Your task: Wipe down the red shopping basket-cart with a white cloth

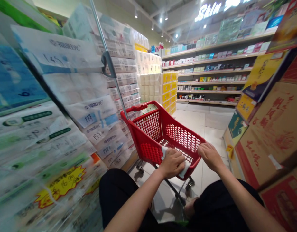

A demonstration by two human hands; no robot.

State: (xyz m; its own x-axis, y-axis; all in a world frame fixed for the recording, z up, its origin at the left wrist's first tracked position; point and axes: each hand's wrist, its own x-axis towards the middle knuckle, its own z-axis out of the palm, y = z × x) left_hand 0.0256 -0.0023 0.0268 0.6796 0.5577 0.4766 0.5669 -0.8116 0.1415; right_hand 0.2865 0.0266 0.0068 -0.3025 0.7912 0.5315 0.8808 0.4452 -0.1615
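A small red plastic shopping cart (148, 153) stands right before my knees, its basket holding nothing that I can see. My left hand (172, 163) is closed on a white cloth (185, 169), pressing it on the near rim of the basket. The cloth folds over that rim on both sides of my fingers. At the basket's right corner, my right hand (209, 156) grips the red rim with curled fingers. From the far left corner of the cart rises a thin metal pole (119, 90) with a grey clip on it.
Tall stacks of wrapped tissue packs (90, 112) rise close on the left. Cardboard cartons (276, 119) are piled on the right. Yellow and white paper packs (160, 87) stand beyond the cart, and shelves of small boxed goods (211, 71) line the back. White floor tiles (189, 116) run between.
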